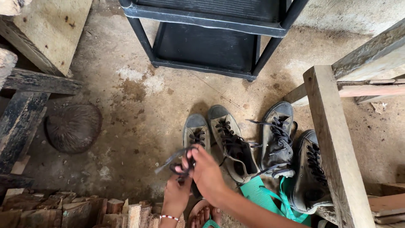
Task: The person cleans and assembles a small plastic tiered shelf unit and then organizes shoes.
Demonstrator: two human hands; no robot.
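Several worn grey high-top sneakers with black laces stand on the dirt floor. The leftmost sneaker is right in front of my hands. My left hand and my right hand both pinch its black lace, which loops up between my fingers. A second sneaker leans beside it. Two more sneakers sit further right, by a wooden post. My left wrist carries a beaded bracelet.
A black metal shelf rack stands at the back. Wooden beams rise at the right, dark timbers at the left. A round brown husk lies left. Split firewood lines the near edge. Green flip-flops lie under my foot.
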